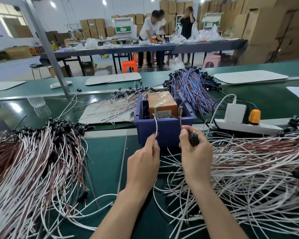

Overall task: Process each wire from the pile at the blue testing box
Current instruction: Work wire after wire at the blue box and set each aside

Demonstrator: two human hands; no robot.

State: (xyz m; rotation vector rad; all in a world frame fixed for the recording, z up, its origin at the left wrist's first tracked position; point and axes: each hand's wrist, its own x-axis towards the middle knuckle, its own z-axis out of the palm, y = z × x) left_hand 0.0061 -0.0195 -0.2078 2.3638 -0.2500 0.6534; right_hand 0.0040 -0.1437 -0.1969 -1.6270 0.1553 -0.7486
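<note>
- blue testing box [164, 130]: centre of the green desk [105, 152], open top, orange unit [161, 105] inside; two metal posts stand at its near edge, left post [155, 111] and right post [181, 109]
- left hand [143, 163]: fingers curled, pinching a white lead [156, 126] whose tip reaches up to the left post
- right hand [195, 152]: closed round a black connector [193, 138], thumb and forefinger pinching a brown lead [181, 124] that rises to the right post
- right pile [248, 169]: loose white and brown wires, spread on the desk right of the box, under the right wrist
- left pile [33, 161]: white and brown wires with black ends, laid roughly parallel, left of the box
- blue-and-brown bundle [193, 87]: behind the box, to its right
- power strip [245, 125]: right of the box, carrying a white adapter [235, 112] and an orange plug [254, 116]
</note>
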